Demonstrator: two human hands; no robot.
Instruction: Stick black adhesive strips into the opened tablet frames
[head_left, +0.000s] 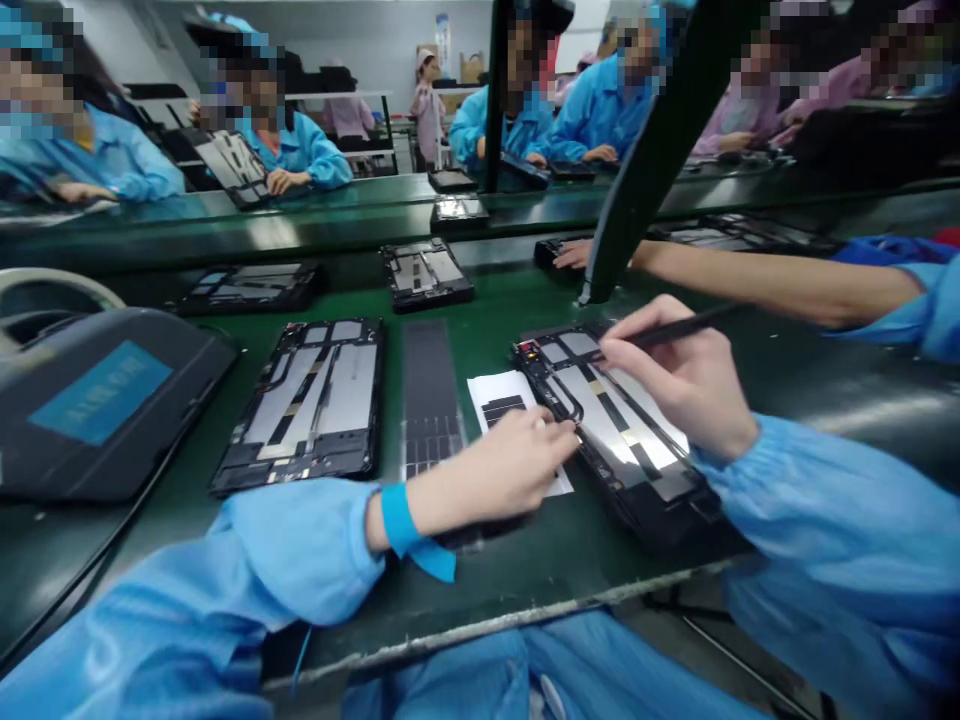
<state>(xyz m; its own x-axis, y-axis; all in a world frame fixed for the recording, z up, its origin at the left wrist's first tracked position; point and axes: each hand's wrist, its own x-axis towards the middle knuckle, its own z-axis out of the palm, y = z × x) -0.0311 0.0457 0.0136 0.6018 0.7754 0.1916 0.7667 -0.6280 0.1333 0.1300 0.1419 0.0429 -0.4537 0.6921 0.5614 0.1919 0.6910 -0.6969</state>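
Note:
An opened tablet [611, 400] with its inner parts showing lies tilted on the green bench, right of centre. My left hand [517, 455], with a blue band at the wrist, is closed with its fingertips at the tablet's left edge. A slim black pen-like tool [690, 325] is pinched in my right hand [679, 380], over the tablet's upper right part. The tip of the tool is hidden by my fingers. Partly under my left hand lie a white sheet with black strips [502, 395] and a clear-edged dark strip sheet [431, 375].
A second opened tablet [311, 395] lies to the left, beside a dark grey machine [105, 400]. More opened tablets [426, 272] lie further back. A dark green post [652, 150] rises behind my right hand. A co-worker's arm [780, 280] reaches in from the right.

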